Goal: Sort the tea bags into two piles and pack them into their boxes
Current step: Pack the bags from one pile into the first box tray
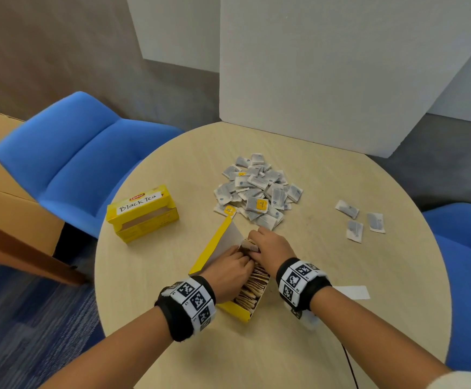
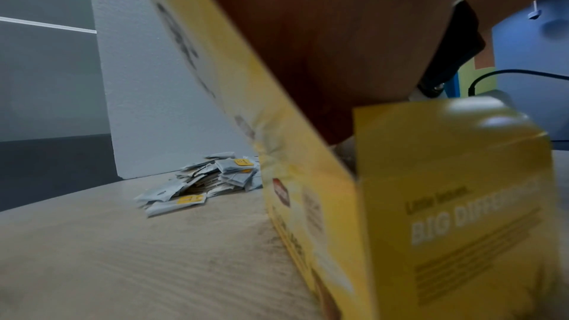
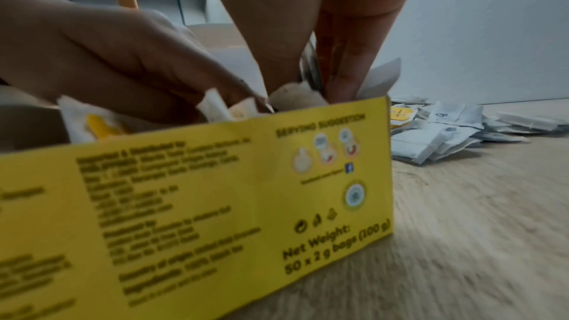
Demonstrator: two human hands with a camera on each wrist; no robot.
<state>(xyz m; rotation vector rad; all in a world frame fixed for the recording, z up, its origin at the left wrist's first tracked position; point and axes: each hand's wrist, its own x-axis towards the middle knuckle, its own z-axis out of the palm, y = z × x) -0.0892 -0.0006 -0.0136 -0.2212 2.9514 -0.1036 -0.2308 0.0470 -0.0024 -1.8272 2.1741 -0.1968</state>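
An open yellow tea box [image 1: 237,308] lies near the table's front, its lid [image 1: 214,248] raised to the left and a row of brownish tea bags [image 1: 252,284] packed inside. My right hand [image 1: 252,245] reaches down into the box's far end and pinches a small stack of bags [image 3: 295,94] between thumb and fingers. My left hand [image 1: 237,262] lies over the row, its fingers [image 3: 184,77] stretched against the bags' tops. Behind the box sits a pile of grey tea bags [image 1: 256,189], a few showing yellow tags. A second yellow box [image 1: 141,214], labelled Black Tea, stands open at the left.
Three loose grey bags [image 1: 347,209] lie at the right of the round table [image 1: 313,346]. A white paper slip [image 1: 352,292] lies by my right wrist. A white board [image 1: 327,80] stands at the table's back edge. Blue chairs [image 1: 88,158] flank the table.
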